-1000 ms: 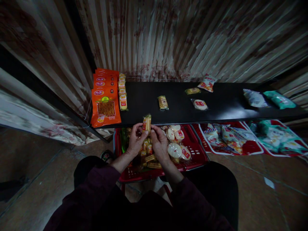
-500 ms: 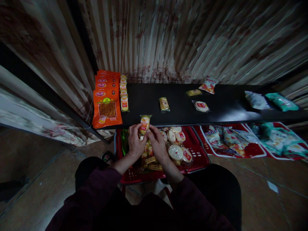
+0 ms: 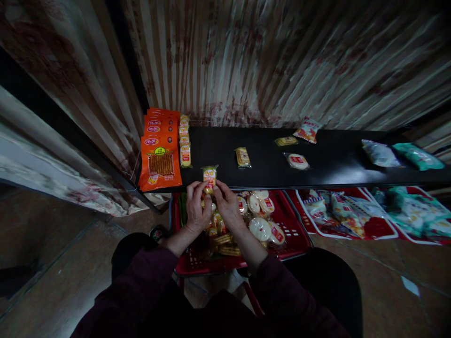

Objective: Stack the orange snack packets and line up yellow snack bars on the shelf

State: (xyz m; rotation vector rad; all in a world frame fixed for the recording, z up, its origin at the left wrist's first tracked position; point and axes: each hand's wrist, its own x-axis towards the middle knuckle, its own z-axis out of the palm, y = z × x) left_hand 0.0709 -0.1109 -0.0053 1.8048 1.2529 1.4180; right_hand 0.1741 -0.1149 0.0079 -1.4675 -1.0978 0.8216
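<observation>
Both hands pinch one small yellow snack packet (image 3: pixel 209 175) at the front edge of the black shelf (image 3: pixel 268 176). My left hand (image 3: pixel 196 210) grips its left side and my right hand (image 3: pixel 226 207) its right side, fingers closed on the wrapper. Below the hands stands a red basket (image 3: pixel 296 241) full of round rice crackers and more yellow packets. A row of the same yellow packets (image 3: pixel 184 143) lies at the shelf's left, beside a stack of orange snack bags (image 3: pixel 160 159).
Single packets lie along the shelf: a yellow one (image 3: pixel 242 157), a round cracker (image 3: pixel 298 161), a red-white bag (image 3: pixel 307 130), pale and green bags (image 3: pixel 416 156) at the right. More red baskets (image 3: pixel 352 213) of goods stand under the shelf. Corrugated wall behind.
The packet has turned from upright edge-on to face-up and moved up and slightly left onto the shelf edge, with both hands following it. The view shifted down a little.
</observation>
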